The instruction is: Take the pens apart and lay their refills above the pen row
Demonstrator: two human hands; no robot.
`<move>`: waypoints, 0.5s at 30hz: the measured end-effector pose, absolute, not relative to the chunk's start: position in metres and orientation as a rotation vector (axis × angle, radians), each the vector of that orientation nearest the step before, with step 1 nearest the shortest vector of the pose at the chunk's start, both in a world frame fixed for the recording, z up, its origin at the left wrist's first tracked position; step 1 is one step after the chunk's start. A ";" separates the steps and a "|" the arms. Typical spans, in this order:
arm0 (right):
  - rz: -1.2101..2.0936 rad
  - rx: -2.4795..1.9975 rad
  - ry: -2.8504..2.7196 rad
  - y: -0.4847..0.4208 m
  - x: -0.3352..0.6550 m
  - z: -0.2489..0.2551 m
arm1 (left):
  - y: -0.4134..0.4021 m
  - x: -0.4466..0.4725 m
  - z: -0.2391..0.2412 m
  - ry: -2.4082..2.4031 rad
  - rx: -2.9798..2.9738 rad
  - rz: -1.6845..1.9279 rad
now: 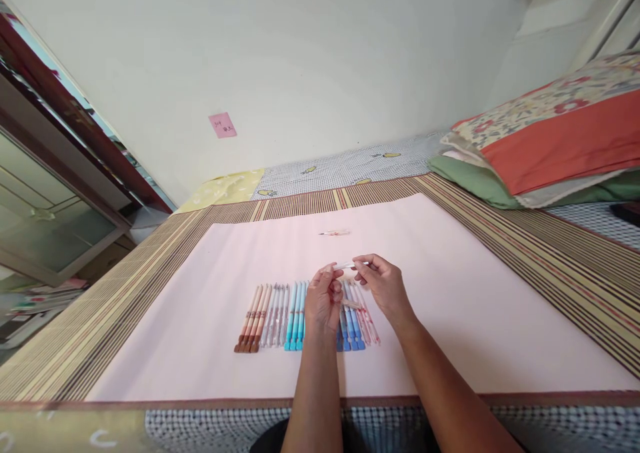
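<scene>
My left hand [325,298] and my right hand [384,284] meet above a row of pens, both closed in a pinch on a slim white tube [344,265], one hand near each end. A pale, translucent piece [351,303] shows by the curled fingers of the left hand; whether they grip it I cannot tell. Under the hands the pens lie side by side by colour: brown-ended pens [254,320], clear ones [275,316], turquoise ones [295,316], blue ones [356,330] and pink-white ones [370,323]. My left hand and forearm hide the row's middle.
Farther back on the pale pink sheet [465,306] lies a clear pen piece with a dark tip [335,232]. A striped mat [165,260] spreads beneath the sheet. Folded bedding [565,140] is piled at right. A pink note [223,125] is stuck to the wall.
</scene>
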State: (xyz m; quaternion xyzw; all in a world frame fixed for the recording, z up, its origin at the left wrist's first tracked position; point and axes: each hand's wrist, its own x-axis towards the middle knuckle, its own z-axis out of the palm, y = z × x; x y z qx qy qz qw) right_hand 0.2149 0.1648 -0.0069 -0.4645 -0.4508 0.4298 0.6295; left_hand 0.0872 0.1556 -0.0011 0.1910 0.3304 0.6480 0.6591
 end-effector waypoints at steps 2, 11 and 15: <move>0.926 -1.077 -1.104 0.162 0.214 -0.006 | 0.156 0.088 -0.002 0.757 0.425 1.481; 0.754 -1.033 -1.418 0.155 0.227 0.009 | 0.155 0.087 -0.001 0.837 0.448 1.344; 0.777 -1.034 -1.559 0.154 0.232 0.013 | 0.154 0.090 0.004 0.871 0.514 1.344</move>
